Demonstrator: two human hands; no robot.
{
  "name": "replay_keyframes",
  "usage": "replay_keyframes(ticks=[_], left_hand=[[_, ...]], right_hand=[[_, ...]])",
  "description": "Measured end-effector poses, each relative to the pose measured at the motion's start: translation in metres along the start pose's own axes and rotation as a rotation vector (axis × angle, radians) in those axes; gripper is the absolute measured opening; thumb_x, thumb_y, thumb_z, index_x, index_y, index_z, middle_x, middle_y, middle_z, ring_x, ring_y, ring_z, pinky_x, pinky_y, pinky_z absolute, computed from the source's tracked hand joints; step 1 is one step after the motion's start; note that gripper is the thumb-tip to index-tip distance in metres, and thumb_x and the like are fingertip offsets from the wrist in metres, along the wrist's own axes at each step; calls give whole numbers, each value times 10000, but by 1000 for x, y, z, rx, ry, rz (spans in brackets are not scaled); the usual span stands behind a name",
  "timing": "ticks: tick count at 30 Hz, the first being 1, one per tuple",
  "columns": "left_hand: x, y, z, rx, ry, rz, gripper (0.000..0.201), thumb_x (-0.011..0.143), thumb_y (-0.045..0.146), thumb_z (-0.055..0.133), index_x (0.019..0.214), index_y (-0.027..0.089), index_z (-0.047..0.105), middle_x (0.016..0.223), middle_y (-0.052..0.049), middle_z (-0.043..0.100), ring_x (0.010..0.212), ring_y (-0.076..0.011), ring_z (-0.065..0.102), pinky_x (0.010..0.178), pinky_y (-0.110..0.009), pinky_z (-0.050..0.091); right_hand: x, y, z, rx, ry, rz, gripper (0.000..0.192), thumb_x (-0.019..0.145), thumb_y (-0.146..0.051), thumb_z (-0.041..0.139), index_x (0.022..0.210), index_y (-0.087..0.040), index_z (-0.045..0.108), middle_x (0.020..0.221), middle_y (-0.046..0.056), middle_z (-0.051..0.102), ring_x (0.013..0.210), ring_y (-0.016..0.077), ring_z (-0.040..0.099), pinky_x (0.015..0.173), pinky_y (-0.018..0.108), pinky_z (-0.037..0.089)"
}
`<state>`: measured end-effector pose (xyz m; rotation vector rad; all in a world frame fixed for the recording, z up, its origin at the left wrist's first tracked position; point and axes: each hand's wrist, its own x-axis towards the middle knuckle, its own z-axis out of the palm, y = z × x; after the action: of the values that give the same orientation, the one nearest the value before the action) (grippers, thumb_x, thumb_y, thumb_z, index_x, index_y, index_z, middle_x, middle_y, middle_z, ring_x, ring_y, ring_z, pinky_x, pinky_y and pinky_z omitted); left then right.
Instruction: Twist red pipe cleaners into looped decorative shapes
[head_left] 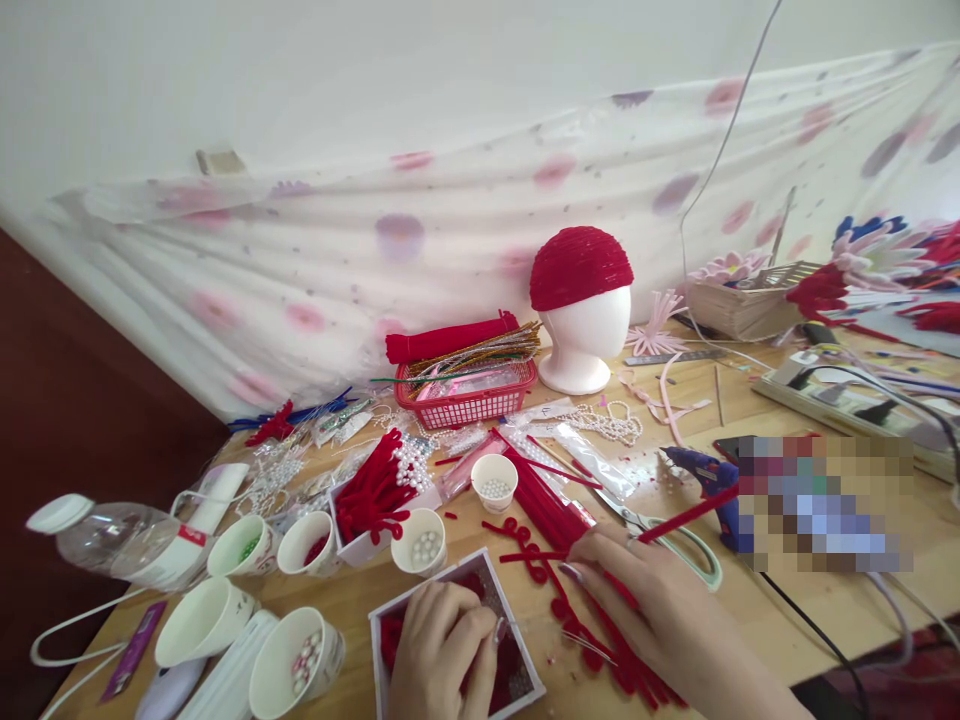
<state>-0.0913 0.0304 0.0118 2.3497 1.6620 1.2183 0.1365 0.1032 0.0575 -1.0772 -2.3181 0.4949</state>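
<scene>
A small white box (525, 640) lined with red pieces was seen at the near edge of the table (825, 590), with the left hand (439, 650) curled inside it, fingers bent narrowly over the contents; whether anything was pinched could not be told. Just to its right, the right hand (652, 600) was laid flat on a bundle of red pipe cleaners (547, 510), and one red pipe cleaner (686, 515) was held between its fingers, angled up toward a blue glue gun (705, 475). Scissors (675, 535) were partly covered by that hand. A curled red piece (525, 555) was seen lying on the table just beside the box.

Paper cups were ranged to the left: one with white beads (424, 545), one with green beads (244, 545), one with pink and white beads (300, 665). A plastic bottle (120, 540) was seen lying on its side at the far left. Farther back, a red basket (469, 400) of glittery stems was placed beside a white foam head (585, 335) capped in red. A flowered cloth (450, 220) was draped along the wall behind.
</scene>
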Motion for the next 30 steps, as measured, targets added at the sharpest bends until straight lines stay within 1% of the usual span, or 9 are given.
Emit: replay_keyframes(ticks=[2,5,10,14,18,21,24,28,30], left_hand=[[0,-2,-1,21,25,-36,197,925,76,477,860,221,593,792,-29,612,733,-189,590,700,-312,483],[2,-2,-3,16,46,-51,193,933,79,475,876,218,596,801,-31,627,741,-190,600,694,-306,487],[9,2,-6,-115,-52,-35,186,940,97,465,847,214,577,793,-31,645,742,-192,605,697,-305,483],[10,7,-7,-222,-141,-76,207,965,140,436,855,223,590,754,-20,662,705,-185,619,667,-288,478],[11,14,-5,-335,-127,-187,237,997,206,415,824,244,573,696,10,675,634,-160,646,604,-241,466],[12,21,-4,-446,-115,-296,312,1028,281,367,765,248,532,577,39,634,515,-136,603,552,-213,452],[12,25,-6,-413,-124,-391,332,1023,342,390,747,247,549,502,49,574,468,-143,555,523,-215,430],[10,26,-10,-323,-85,-445,312,995,402,443,784,247,612,629,20,655,600,-172,602,621,-228,454],[9,24,-10,-324,-83,-464,349,994,441,438,754,248,601,631,23,649,604,-172,586,661,-231,461]], right_hand=[[-2,-3,-9,20,29,-39,253,1036,-296,429,842,-218,571,769,13,637,654,147,617,583,253,434],[-2,-14,-17,36,-1,-111,247,982,-360,576,783,-222,522,738,-10,617,640,134,587,563,239,417],[11,-33,-11,-20,-170,-196,233,878,-203,706,746,-214,514,733,-26,624,624,130,554,540,251,351],[22,-34,-4,-48,-229,-224,229,901,-183,665,736,-202,507,759,-10,632,637,135,553,537,262,321],[25,-27,-2,-74,-209,-179,173,949,-268,628,810,-202,549,754,-1,629,651,151,555,559,256,341],[26,-25,0,-47,-172,-180,109,976,-297,590,918,-206,599,797,12,637,698,163,571,596,260,370],[29,-23,0,49,-172,-275,138,1010,-243,518,975,-206,647,842,18,625,711,149,557,603,260,360],[32,-21,0,156,-156,-332,217,1035,-254,481,961,-203,679,840,16,603,713,131,547,610,251,357],[31,-21,-1,187,-125,-340,246,1044,-266,462,951,-199,681,841,17,603,711,124,550,614,243,362]])
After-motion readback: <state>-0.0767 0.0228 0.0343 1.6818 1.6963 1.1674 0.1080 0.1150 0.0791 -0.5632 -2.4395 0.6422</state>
